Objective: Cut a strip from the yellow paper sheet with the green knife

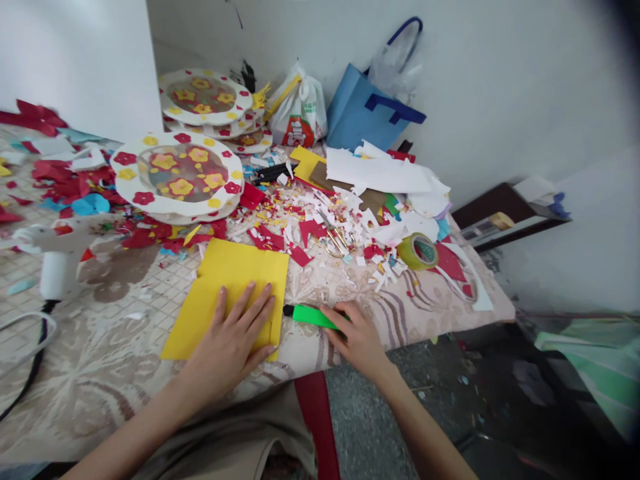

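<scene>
A folded sheet of yellow craft foam or card (245,270) lies on the patterned tablecloth. My left hand (230,337) rests flat on it, fingers spread, near its right part where a crease runs. Just right of the sheet, a green utility knife (313,316) with a black end lies almost level above the cloth. My right hand (359,340) grips its right end between thumb and fingers; the part inside the hand is hidden. The black end points at the yellow sheet's right edge, with a small gap between.
Paper scraps (310,217) litter the table behind, with scissors (340,241) among them. A tape roll (419,251) sits to the right. Flower-decorated discs (125,175) are stacked at the back left. A glue gun (55,260) stands left. Behind are a plastic bag (313,100) and blue bag (357,110).
</scene>
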Available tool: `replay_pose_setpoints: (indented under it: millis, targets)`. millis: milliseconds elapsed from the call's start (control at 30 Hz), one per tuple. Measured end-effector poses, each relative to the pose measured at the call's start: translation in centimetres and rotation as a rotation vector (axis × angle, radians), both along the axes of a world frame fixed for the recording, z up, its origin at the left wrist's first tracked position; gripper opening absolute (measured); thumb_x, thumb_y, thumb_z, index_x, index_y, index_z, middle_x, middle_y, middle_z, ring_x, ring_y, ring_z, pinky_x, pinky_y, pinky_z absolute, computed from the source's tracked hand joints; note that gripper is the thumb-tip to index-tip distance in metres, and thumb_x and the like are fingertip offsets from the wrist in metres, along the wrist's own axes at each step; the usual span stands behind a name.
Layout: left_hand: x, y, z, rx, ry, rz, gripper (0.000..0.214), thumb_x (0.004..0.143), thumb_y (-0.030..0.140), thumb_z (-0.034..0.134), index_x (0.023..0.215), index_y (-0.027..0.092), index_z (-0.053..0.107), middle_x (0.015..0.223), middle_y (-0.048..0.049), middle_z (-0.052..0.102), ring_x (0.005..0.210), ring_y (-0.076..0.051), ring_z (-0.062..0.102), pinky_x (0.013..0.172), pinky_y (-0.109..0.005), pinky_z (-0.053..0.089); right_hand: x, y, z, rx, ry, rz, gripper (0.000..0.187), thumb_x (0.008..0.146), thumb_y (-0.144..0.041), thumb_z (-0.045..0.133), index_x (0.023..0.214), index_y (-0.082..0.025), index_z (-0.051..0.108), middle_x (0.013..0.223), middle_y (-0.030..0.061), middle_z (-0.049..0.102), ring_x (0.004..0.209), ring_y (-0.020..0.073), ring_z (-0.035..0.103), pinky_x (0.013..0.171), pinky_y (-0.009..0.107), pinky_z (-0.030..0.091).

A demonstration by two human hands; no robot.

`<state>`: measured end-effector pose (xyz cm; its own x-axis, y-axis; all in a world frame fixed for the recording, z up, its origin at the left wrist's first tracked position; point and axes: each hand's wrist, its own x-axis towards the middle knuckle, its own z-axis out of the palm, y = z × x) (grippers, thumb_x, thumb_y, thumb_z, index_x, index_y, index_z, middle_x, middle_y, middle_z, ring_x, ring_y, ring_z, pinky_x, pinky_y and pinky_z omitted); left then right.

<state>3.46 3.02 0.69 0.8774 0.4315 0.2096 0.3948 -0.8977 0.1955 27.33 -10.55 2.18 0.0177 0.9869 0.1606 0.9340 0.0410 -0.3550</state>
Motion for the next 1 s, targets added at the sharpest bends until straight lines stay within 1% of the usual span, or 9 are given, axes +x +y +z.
replay_pose_setpoints:
  millis: [167, 367, 500, 700, 833, 1000]
  targets:
    - [0.0, 0.1, -0.1, 0.031, 0.012, -0.019, 0.062, 0.091, 0.051, 0.035, 0.141, 0.014, 0.033, 0.150, -0.0088, 0.026, 0.139, -0.035, 0.014, 0.110, -0.064, 0.003, 0.6, 0.9, -0.1, 0.028, -0.013, -0.003, 0.036, 0.089, -0.023, 0.052, 0.124, -0.018, 0.054, 0.101, 0.0105, 0.053, 0.093, 0.0229, 0.050, 0.079, 0.038, 0.049]
    - [0.0, 0.0, 0.0, 0.003, 0.020, 0.009, 0.065, 0.090, 0.056, 0.035, 0.141, 0.016, 0.033, 0.151, -0.0055, 0.025, 0.140, -0.032, 0.014, 0.112, -0.061, 0.003, 1.7, 2.4, -0.3, 0.048, -0.052, -0.023, 0.035, 0.089, -0.024, 0.051, 0.123, -0.017, 0.056, 0.100, 0.0103, 0.054, 0.093, 0.0230, 0.051, 0.080, 0.039, 0.049]
    - [0.1, 0.0, -0.1, 0.007, 0.032, 0.017, 0.067, 0.089, 0.058, 0.035, 0.141, 0.015, 0.033, 0.151, -0.0045, 0.023, 0.140, -0.032, 0.013, 0.112, -0.060, 0.002, 2.5, 3.5, -0.5, 0.057, -0.070, -0.018, 0.036, 0.089, -0.024, 0.051, 0.124, -0.018, 0.055, 0.101, 0.0103, 0.053, 0.094, 0.0230, 0.052, 0.081, 0.038, 0.049]
    - [0.1, 0.0, -0.1, 0.013, 0.037, 0.023, 0.065, 0.089, 0.057, 0.034, 0.140, 0.017, 0.036, 0.151, -0.0036, 0.023, 0.140, -0.032, 0.014, 0.112, -0.060, 0.003, 3.8, 5.5, -0.5, 0.091, -0.093, -0.026, 0.036, 0.089, -0.025, 0.051, 0.124, -0.020, 0.055, 0.102, 0.0100, 0.054, 0.096, 0.0234, 0.051, 0.082, 0.039, 0.049]
    - [0.0, 0.0, -0.1, 0.011, 0.038, 0.023, 0.065, 0.089, 0.057, 0.036, 0.141, 0.017, 0.035, 0.151, -0.0038, 0.023, 0.140, -0.033, 0.014, 0.112, -0.060, 0.003, 4.4, 6.7, -0.4, 0.090, -0.091, -0.031, 0.035, 0.089, -0.025, 0.050, 0.123, -0.019, 0.055, 0.103, 0.0100, 0.054, 0.096, 0.0230, 0.052, 0.082, 0.038, 0.049]
    - [0.0, 0.0, 0.0, 0.015, 0.039, 0.008, 0.066, 0.089, 0.055, 0.039, 0.141, 0.016, 0.033, 0.151, -0.0060, 0.025, 0.140, -0.033, 0.014, 0.111, -0.061, 0.003, 4.9, 7.8, -0.5, 0.100, -0.081, -0.037, 0.036, 0.089, -0.026, 0.050, 0.124, -0.022, 0.054, 0.104, 0.0093, 0.053, 0.097, 0.0230, 0.052, 0.084, 0.039, 0.049]
